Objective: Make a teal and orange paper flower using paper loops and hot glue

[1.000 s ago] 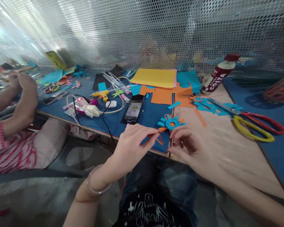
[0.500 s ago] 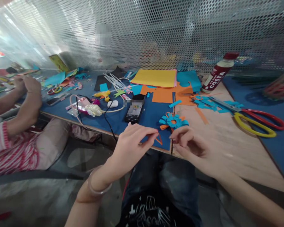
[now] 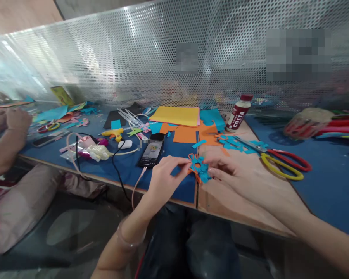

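A blue paper flower (image 3: pixel 204 168) with an orange centre sits at the table's front, between my two hands. My left hand (image 3: pixel 166 176) is closed in a pinch on a thin bent orange paper strip (image 3: pixel 192 155), which reaches over the flower's left side. From the right, my right hand (image 3: pixel 235 173) closes thumb and fingers on the flower's blue petals. Orange paper shows under the flower at its lower left. Left of the flower lies a phone (image 3: pixel 151 152) with a lit screen.
Large scissors (image 3: pixel 279 162) and blue paper scraps (image 3: pixel 238 144) lie to the right. Behind are yellow sheets (image 3: pixel 176 115), orange paper (image 3: pixel 184 135) and a bottle (image 3: pixel 239 113). Leftward are a yellow glue gun (image 3: pixel 113 134), cables and a person's hands (image 3: pixel 17 118).
My hands have come closer together. The right hand now touches the flower, and the orange strip in my left hand has moved onto it. The view has swung right and up.
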`<state>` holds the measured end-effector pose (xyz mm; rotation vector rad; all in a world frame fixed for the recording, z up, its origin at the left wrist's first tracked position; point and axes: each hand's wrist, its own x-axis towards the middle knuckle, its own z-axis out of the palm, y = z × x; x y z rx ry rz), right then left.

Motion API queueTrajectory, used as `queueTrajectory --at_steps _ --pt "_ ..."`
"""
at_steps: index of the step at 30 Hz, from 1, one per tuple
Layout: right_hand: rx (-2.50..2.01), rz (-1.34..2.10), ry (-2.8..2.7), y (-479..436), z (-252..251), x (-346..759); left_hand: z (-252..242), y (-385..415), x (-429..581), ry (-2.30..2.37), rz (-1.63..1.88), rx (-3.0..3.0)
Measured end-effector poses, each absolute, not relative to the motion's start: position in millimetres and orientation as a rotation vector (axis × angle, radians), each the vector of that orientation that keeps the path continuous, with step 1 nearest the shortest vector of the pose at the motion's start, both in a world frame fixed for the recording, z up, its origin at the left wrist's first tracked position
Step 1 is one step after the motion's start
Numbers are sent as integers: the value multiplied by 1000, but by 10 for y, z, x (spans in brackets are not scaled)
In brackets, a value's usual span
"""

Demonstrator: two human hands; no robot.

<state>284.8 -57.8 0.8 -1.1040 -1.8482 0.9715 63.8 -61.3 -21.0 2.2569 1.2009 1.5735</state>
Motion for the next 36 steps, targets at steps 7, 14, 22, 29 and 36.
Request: queueTrajectory --at_steps 7,14,22,29,36 --pt "-942 743 -2172 -302 -197 2942 -466 -471 802 1213 1628 2028" --pt "-934 1003 -1998 -360 -290 2944 -523 -547 783 1106 1449 1886" --pt "-1046 1229 -1880 -423 -264 2900 -485 -573 766 967 1371 1472" --pt "-1056 1180 -1912 -441 -269 2867 -505 -522 762 814 1348 1299" --pt "-1062 1170 -1927 -425 -333 2905 -471 -492 753 723 1423 1144"
